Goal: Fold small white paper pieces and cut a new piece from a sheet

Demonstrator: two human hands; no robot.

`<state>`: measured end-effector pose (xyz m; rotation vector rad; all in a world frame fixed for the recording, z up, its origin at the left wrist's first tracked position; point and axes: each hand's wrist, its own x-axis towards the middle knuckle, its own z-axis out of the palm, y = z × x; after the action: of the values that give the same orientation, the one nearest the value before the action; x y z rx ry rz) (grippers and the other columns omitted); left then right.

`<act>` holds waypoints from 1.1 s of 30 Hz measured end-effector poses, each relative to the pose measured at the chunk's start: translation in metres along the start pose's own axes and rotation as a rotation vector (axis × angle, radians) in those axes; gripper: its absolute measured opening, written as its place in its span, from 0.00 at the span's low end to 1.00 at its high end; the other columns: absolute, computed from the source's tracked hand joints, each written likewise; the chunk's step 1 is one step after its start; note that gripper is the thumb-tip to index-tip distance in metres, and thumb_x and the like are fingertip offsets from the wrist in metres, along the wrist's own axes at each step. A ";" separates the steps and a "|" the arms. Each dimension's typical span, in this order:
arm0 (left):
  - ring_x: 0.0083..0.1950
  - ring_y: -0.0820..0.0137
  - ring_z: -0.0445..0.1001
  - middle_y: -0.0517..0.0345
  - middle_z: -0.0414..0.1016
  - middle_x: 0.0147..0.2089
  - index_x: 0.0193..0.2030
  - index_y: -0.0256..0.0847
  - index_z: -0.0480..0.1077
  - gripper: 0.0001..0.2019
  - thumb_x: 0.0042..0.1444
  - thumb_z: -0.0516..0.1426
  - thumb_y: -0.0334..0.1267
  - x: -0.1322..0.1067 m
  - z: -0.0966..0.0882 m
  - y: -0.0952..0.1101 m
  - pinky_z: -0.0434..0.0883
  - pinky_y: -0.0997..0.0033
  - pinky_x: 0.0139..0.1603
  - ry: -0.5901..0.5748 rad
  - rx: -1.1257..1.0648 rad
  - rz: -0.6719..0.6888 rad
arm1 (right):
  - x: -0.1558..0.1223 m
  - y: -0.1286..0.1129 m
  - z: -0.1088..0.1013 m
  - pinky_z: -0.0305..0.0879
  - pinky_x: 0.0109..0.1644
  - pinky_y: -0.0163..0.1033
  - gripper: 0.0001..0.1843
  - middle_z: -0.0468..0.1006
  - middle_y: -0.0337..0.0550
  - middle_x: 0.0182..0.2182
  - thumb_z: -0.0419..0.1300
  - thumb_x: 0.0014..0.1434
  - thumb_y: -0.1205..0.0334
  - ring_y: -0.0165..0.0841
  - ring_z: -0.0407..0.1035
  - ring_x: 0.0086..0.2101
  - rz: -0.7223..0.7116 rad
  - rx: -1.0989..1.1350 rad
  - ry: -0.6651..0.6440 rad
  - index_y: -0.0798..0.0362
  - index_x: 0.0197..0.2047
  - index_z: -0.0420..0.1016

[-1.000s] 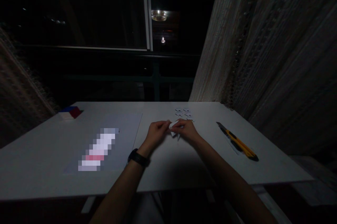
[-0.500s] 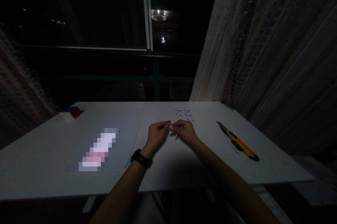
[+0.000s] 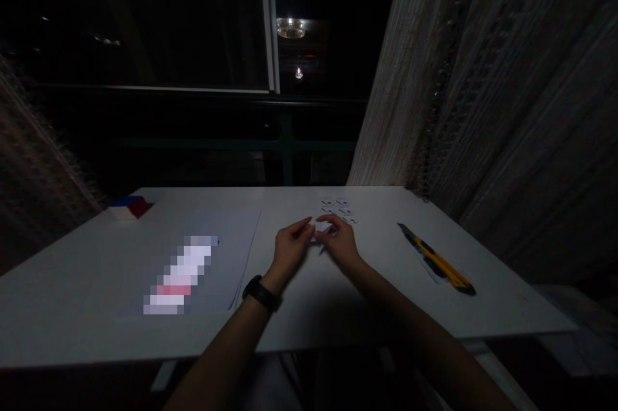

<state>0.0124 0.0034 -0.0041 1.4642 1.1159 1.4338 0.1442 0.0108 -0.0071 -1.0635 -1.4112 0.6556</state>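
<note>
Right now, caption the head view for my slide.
Left hand and right hand hold a small white paper piece over a white table, a yellow-and-black box cutter lying to the right.

My left forearm (image 3: 219, 350) slants in from below and my right forearm (image 3: 410, 314) mirrors it from the other side, so my left wrist (image 3: 274, 278) and right wrist (image 3: 356, 265) lean toward each other in front of me. My left hand (image 3: 290, 243) and right hand (image 3: 342, 242) come close together at the fingertips, each curled in a light pinching hold. My left forefinger (image 3: 299, 225) reaches out nearly straight above its thumb, while my right forefinger (image 3: 333, 218) arches from the knuckle, its tip a little apart from the thumb below; my other fingers are mostly hidden.
</note>
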 end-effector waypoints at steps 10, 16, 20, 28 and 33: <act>0.46 0.64 0.73 0.51 0.76 0.45 0.45 0.40 0.73 0.15 0.54 0.53 0.41 -0.010 0.008 0.004 0.68 0.64 0.49 -0.009 0.212 0.169 | -0.005 0.001 0.002 0.64 0.28 0.35 0.14 0.76 0.39 0.26 0.62 0.43 0.61 0.28 0.64 0.23 0.041 0.006 0.097 0.54 0.36 0.77; 0.48 0.67 0.71 0.52 0.75 0.46 0.47 0.42 0.72 0.14 0.56 0.52 0.38 -0.015 0.010 0.010 0.66 0.67 0.51 -0.040 0.335 0.321 | -0.005 0.000 0.001 0.67 0.35 0.39 0.15 0.78 0.42 0.34 0.61 0.44 0.60 0.31 0.68 0.27 0.065 0.020 0.102 0.52 0.37 0.78; 0.47 0.65 0.72 0.52 0.75 0.46 0.45 0.41 0.73 0.14 0.54 0.53 0.40 -0.013 0.010 0.009 0.67 0.65 0.50 0.013 0.219 0.216 | -0.006 0.002 0.002 0.69 0.33 0.41 0.17 0.78 0.42 0.32 0.62 0.43 0.58 0.34 0.70 0.29 0.081 0.047 0.077 0.52 0.39 0.77; 0.42 0.61 0.74 0.45 0.77 0.40 0.40 0.33 0.75 0.17 0.44 0.61 0.42 -0.004 0.011 0.000 0.69 0.60 0.47 0.100 -0.165 -0.066 | -0.009 -0.007 0.004 0.68 0.45 0.45 0.16 0.78 0.42 0.36 0.62 0.44 0.62 0.37 0.71 0.37 0.051 -0.028 0.049 0.50 0.39 0.78; 0.41 0.61 0.75 0.46 0.78 0.39 0.38 0.33 0.76 0.16 0.42 0.62 0.40 -0.003 0.008 0.003 0.68 0.58 0.47 0.130 -0.136 -0.066 | -0.010 -0.008 0.003 0.66 0.47 0.47 0.17 0.79 0.41 0.37 0.63 0.44 0.62 0.38 0.71 0.38 0.059 -0.040 0.019 0.50 0.40 0.77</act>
<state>0.0208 0.0001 -0.0026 1.2437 1.1117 1.5449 0.1381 -0.0009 -0.0050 -1.1436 -1.3853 0.6608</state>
